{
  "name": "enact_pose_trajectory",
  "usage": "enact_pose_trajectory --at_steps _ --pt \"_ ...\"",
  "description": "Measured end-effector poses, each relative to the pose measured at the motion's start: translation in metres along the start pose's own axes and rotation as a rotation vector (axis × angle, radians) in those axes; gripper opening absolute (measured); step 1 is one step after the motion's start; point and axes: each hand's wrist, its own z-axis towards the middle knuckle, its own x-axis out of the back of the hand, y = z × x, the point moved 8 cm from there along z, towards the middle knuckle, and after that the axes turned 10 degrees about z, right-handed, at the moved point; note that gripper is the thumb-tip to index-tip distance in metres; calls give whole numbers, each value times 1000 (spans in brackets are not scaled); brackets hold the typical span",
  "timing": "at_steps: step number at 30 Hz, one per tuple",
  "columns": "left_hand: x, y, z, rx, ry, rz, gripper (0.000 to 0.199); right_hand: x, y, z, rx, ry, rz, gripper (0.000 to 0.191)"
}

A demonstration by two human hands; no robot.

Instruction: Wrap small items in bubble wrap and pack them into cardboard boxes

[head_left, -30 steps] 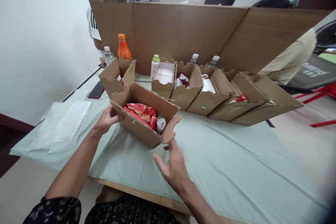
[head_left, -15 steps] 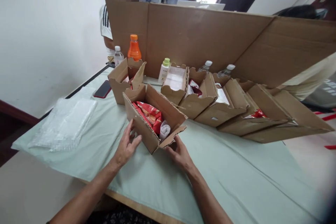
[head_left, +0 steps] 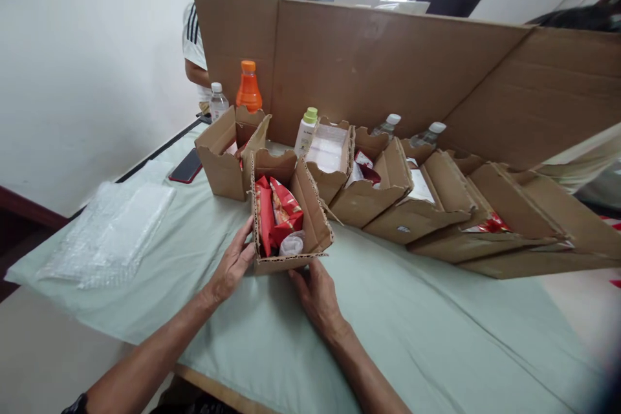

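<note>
An open cardboard box point(head_left: 316, 213) stands on the cloth before me, its near end facing me. Inside lie red snack packets point(head_left: 282, 212) and a rolled piece of whitish, see-through plastic point(head_left: 292, 244). My left hand point(head_left: 233, 266) grips the box at its left wall, with some fingers hidden behind the cardboard. Low at the near right corner, my right hand point(head_left: 316, 291) holds the box, its fingertips partly hidden beneath the edge.
Bubble wrap point(head_left: 109, 233) and a phone point(head_left: 185, 167) lie to the left. Another cardboard box point(head_left: 223, 168) stands behind mine, and several filled boxes point(head_left: 373, 204) lean in a row to the right. Bottles point(head_left: 249, 89) stand before a tall cardboard screen point(head_left: 363, 58); a person point(head_left: 195, 45) is beyond it.
The box has turned from a slant to nearly straight toward me, its near end swinging left. Both my hands moved with it, the right hand shifting left and lower.
</note>
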Motion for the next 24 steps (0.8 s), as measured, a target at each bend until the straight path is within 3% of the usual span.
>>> enact_pose_trajectory --at_steps 6,11,15,18,24 --pt "28 -12 23 6 49 -3 71 -17 -18 16 158 -49 -143 31" --pt "32 -25 5 41 -40 -150 67 -20 -17 27 174 18 -218 31" --pt "31 -36 4 152 -47 35 59 -25 -14 37 178 10 -243 28" --pt "31 -32 23 136 -21 128 43 -31 -8 48 180 2 -231 31" --pt "36 -26 73 48 75 271 44 -37 5 61 159 7 -139 48"
